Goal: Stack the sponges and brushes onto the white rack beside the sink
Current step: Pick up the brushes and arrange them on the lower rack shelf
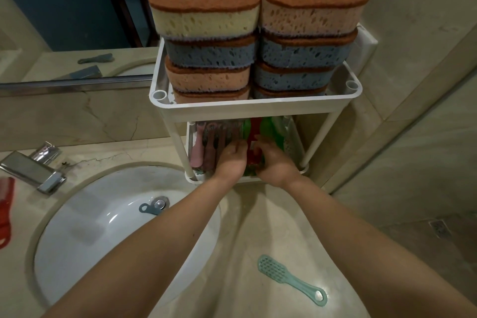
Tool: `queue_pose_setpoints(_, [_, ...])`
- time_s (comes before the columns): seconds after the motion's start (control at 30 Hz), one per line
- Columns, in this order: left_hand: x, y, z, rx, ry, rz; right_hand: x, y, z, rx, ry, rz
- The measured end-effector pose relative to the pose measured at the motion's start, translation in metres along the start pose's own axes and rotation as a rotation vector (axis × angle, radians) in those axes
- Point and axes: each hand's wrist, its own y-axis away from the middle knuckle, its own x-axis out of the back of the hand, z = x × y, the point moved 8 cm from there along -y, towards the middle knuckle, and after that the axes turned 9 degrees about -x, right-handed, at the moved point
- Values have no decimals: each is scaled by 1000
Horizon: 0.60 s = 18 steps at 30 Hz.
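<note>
Two bare hands work a red brush into the lower shelf of the white rack beside the sink.

The round basin lies at left under a chrome tap. The rack stands on the counter just right of the basin, and its top tray is piled high with sponges in two stacks at the front. On the shelf below, the right hand curls round the red brush's lower end. The left hand touches the red brush from the other side, but its grip cannot be made out. Pink brushes lie to the left of the hands. A teal brush lies on the counter nearer the camera, and a grey-blue brush sits by the drain.
</note>
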Motion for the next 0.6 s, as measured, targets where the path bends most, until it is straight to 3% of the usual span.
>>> queue_pose_setpoints(0.2, [3,6,-1,-2,-17,25,-4,7,6,-86,-153,-144])
queue_pose_setpoints(0.43, [8,26,1,-3,-30,15,10,25,9,-157,-227,-1])
queue_pose_setpoints(0.6, [4,36,9,-21,-9,-26,21,31,16,-267,-142,54])
